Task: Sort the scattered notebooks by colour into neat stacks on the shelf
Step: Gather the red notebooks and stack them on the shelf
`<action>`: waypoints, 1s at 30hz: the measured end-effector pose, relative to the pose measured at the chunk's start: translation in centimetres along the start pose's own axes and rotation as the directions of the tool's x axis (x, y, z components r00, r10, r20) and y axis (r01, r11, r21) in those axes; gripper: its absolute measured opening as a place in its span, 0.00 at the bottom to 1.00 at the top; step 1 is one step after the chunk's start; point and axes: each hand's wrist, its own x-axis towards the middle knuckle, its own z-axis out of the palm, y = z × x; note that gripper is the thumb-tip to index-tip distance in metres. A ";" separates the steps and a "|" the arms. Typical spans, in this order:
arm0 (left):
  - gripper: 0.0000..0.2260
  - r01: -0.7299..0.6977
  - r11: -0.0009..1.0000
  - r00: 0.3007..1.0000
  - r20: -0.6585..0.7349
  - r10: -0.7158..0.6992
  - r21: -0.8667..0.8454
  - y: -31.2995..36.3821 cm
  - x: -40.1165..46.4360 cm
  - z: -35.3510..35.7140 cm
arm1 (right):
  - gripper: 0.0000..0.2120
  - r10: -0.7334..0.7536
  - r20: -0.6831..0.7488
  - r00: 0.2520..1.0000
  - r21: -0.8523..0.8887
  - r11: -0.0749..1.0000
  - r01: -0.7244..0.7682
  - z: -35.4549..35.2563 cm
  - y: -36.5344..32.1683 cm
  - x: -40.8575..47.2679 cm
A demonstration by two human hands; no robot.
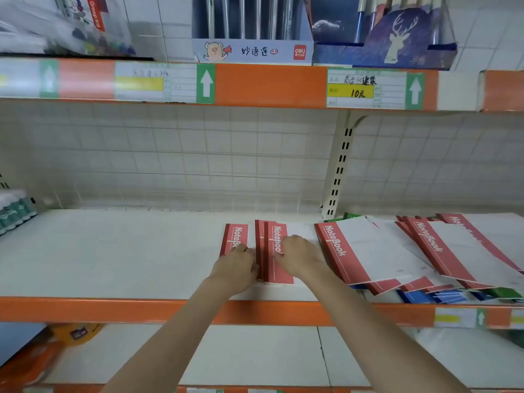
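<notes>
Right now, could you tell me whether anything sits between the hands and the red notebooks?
Nothing visible does: the left hand and right hand already rest on the red notebooks, apart from the mixed pile.

Illumination is bright, even and diffuse, with only faint shadows under the upper shelf. White notebook covers are overexposed and merge with the shelf surface. Wide-angle distortion bends shelf edges toward the frame borders, and the upper-left packaging is blurred.
</notes>
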 end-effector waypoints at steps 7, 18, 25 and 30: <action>0.13 0.036 0.999 0.995 -0.091 -0.032 0.041 -0.7 1.6 1.7 | 0.28 0.113 0.004 0.994 -0.054 0.992 -0.113 1.8 -1.6 2.2; 0.15 0.100 0.989 0.980 -0.161 -0.117 -0.111 -0.2 2.0 2.5 | 0.20 0.098 -0.087 0.991 0.234 0.969 -0.075 -0.6 -2.5 2.7; 0.04 0.113 0.753 0.954 -0.141 -0.264 -0.648 1.1 2.2 0.8 | 0.07 0.079 -0.104 0.991 0.346 0.938 -0.038 -1.9 -4.0 2.4; 0.11 0.069 0.505 0.951 -0.097 -0.295 -0.860 0.5 1.2 0.1 | 0.12 0.119 -0.038 0.992 0.376 0.921 -0.096 -1.8 -5.0 2.3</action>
